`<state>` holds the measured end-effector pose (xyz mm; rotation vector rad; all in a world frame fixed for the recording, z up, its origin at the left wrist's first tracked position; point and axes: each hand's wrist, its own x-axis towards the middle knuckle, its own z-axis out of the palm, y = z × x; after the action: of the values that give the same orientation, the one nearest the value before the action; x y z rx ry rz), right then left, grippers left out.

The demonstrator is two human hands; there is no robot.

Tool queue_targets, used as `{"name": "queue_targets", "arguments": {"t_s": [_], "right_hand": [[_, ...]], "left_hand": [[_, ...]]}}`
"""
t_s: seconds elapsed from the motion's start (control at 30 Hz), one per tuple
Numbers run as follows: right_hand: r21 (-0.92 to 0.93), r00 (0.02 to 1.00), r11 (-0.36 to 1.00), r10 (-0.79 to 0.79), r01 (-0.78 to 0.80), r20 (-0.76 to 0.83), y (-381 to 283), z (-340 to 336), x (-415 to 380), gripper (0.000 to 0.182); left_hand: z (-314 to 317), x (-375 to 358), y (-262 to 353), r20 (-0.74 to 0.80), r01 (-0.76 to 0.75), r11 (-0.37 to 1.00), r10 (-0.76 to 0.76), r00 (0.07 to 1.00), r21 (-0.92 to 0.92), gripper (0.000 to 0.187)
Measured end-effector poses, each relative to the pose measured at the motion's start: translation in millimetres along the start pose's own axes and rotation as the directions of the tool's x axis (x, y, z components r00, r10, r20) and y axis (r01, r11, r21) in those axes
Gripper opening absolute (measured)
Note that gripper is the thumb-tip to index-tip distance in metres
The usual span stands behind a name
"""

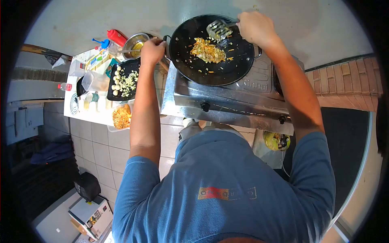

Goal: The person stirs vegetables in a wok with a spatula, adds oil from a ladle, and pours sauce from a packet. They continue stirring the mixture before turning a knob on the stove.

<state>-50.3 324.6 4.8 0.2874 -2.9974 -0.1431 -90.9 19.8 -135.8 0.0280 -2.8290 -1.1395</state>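
Observation:
A black wok [190,69] sits on the steel gas stove [239,99], with shredded orange and pale food [207,51] in its middle and small bits scattered round it. My left hand [153,50] is closed at the wok's left handle. Over the wok's upper right edge, my right hand [256,27] grips a slotted spatula [219,30], whose head rests in the wok above the food. Left of my left hand are a metal bowl [136,43] with yellow liquid and a black tray [114,97] of whitish balls and chopped pieces.
On the white side table [91,117] stand a red bottle [116,37], a clear plastic container [95,82] and a tub of orange shreds [122,116]. Stove knobs [205,106] face my body. A brick edge [344,87] lies to the right.

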Motion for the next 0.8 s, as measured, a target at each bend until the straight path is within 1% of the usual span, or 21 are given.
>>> {"name": "queue_targets", "arguments": {"t_s": [0.07, 0.13, 0.2, 0.23, 0.3, 0.37, 0.43, 0.47, 0.53, 0.57, 0.63, 0.67, 0.73, 0.77, 0.8], "right_hand": [[-0.018, 1.000, 1.000, 0.017, -0.017, -0.023, 3.3, 22.4, 15.6, 0.021], [-0.040, 0.999, 0.999, 0.030, -0.031, -0.043, 3.2, 35.5, 20.9, 0.021], [0.100, 0.997, 0.992, -0.073, 0.074, -0.019, -3.7, 37.7, 22.0, 0.021], [0.099, 0.997, 0.993, -0.070, 0.072, -0.018, -8.5, 34.9, 20.4, 0.021], [0.188, 0.978, 0.974, -0.153, 0.125, 0.144, -17.2, 28.2, 11.5, 0.022], [0.198, 0.979, 0.970, -0.166, 0.140, 0.121, -14.5, 22.6, 8.4, 0.024], [0.130, 0.995, 0.987, -0.097, 0.092, 0.033, -15.1, 9.4, 5.8, 0.019], [0.127, 0.995, 0.988, -0.093, 0.088, 0.034, -16.2, 7.7, 6.2, 0.019], [-0.027, 0.998, 0.998, 0.065, -0.064, 0.026, -18.1, 6.4, 7.7, 0.019], [-0.029, 0.997, 0.997, 0.070, -0.069, 0.024, -16.1, 10.0, 10.9, 0.019], [-0.219, 0.977, 0.966, 0.167, -0.136, 0.132, -9.1, 25.2, 16.1, 0.020], [-0.221, 0.976, 0.965, 0.170, -0.138, 0.133, -5.2, 30.2, 13.6, 0.020], [0.085, 0.986, 0.995, 0.029, -0.043, 0.161, -3.0, 32.3, 7.4, 0.019], [0.086, 0.986, 0.995, 0.036, -0.050, 0.164, -2.7, 33.0, 3.9, 0.019], [0.146, 0.989, 0.989, 0.002, -0.024, 0.146, -6.4, 24.5, -2.8, 0.021]], "left_hand": [[1.4, 4.9, -7.3, 0.014, -0.057, 0.998, 0.058, 0.998, -0.010, 0.033], [1.5, 6.5, -7.6, 0.023, -0.061, 0.997, 0.062, 0.998, -0.036, 0.033], [1.7, 8.7, -8.1, 0.062, -0.042, 0.997, 0.046, 0.997, -0.065, 0.034], [1.4, 8.9, -8.5, 0.061, -0.065, 0.997, 0.067, 0.996, -0.034, 0.036], [-3.0, 4.5, -3.6, 0.101, -0.021, 1.000, 0.021, 0.995, 0.003, 0.037], [-0.3, 6.1, -7.5, 0.109, -0.006, 0.999, 0.010, 0.994, -0.035, 0.036], [-3.5, 2.0, -2.5, 0.120, 0.016, 0.997, -0.007, 0.993, -0.073, 0.036], [-6.2, 0.8, 0.1, 0.147, 0.017, 0.998, -0.007, 0.989, -0.067, 0.037], [-8.0, 0.7, 0.7, 0.178, 0.013, 0.998, -0.002, 0.984, -0.060, 0.039], [-5.6, 2.4, -2.5, 0.178, 0.032, 0.997, -0.019, 0.984, -0.068, 0.038], [-4.6, 3.4, -4.7, 0.181, 0.050, 0.996, -0.036, 0.983, -0.077, 0.037], [-4.1, 2.6, -4.1, 0.169, 0.044, 0.996, -0.031, 0.985, -0.073, 0.037], [-4.6, 1.4, -5.3, 0.162, 0.037, 0.997, -0.025, 0.987, -0.071, 0.038], [-5.4, 1.3, -6.2, 0.164, 0.024, 0.997, -0.012, 0.986, -0.073, 0.037], [-5.4, 1.8, -6.2, 0.166, 0.011, 0.997, 0.002, 0.986, -0.078, 0.037]]}}
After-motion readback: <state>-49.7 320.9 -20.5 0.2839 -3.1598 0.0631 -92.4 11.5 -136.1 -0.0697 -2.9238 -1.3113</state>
